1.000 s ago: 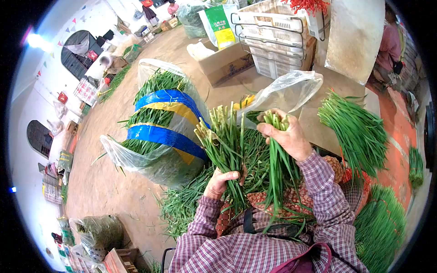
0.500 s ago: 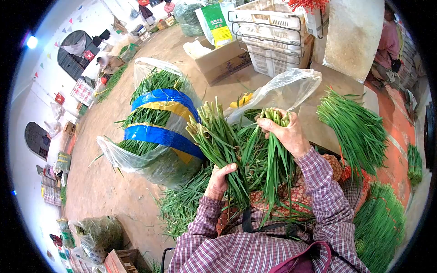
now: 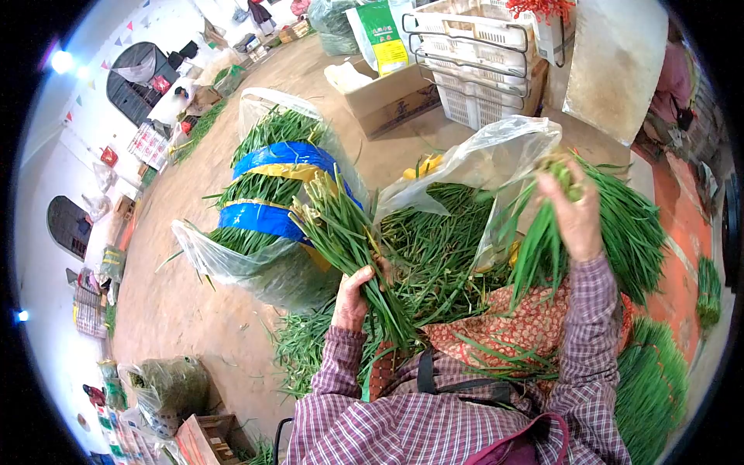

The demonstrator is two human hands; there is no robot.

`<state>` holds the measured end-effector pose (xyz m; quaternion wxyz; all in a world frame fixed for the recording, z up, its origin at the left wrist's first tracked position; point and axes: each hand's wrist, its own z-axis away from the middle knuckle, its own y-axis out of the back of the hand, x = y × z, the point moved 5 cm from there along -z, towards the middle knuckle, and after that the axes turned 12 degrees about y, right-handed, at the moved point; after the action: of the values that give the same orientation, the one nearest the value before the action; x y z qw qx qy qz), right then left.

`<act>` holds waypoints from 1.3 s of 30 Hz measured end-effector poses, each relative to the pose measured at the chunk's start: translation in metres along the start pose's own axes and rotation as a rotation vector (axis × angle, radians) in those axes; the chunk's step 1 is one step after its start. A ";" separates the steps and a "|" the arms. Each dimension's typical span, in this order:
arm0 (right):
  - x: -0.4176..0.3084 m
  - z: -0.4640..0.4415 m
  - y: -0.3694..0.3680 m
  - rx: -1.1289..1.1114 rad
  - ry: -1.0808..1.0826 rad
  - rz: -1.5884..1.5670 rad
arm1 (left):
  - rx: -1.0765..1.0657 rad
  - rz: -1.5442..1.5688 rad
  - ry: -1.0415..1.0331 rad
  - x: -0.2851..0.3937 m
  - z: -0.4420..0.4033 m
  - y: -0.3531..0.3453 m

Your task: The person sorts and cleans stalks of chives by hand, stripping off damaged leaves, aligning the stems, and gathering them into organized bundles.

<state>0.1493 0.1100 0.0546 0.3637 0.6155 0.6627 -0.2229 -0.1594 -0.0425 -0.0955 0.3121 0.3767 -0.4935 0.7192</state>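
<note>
My left hand [image 3: 353,298] is wrapped round a bunch of garlic chives [image 3: 333,221], pale cut ends pointing up and away. My right hand [image 3: 575,209], raised at the right, grips a second bunch of garlic chives [image 3: 536,252] by the pale ends, with the leaves hanging down. Behind that hand lies a larger heap of garlic chives [image 3: 639,232], partly covered by it. Between my hands, loose garlic chives [image 3: 442,244] lie by an open clear plastic bag [image 3: 473,159]. A patterned red cloth [image 3: 496,325] covers my lap.
At the left stands a plastic-wrapped bale of greens with blue and yellow bands [image 3: 271,221]. Ahead are a cardboard box [image 3: 395,101] and white plastic crates [image 3: 473,66]. More bundled greens [image 3: 651,380] stand at lower right. A person [image 3: 673,85] is partly visible at the far right.
My right hand has swung right with its bunch, from above the loose chives to beside the heap. The left hand has shifted slightly left and still holds its bunch.
</note>
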 end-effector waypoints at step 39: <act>-0.010 0.037 -0.083 -0.490 0.127 0.209 | -0.026 -0.132 0.200 -0.006 0.013 -0.023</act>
<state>0.0756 0.0642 0.0261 0.4805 0.5870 0.6512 0.0216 -0.1344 -0.0479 -0.0867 0.4114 0.3307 -0.4433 0.7245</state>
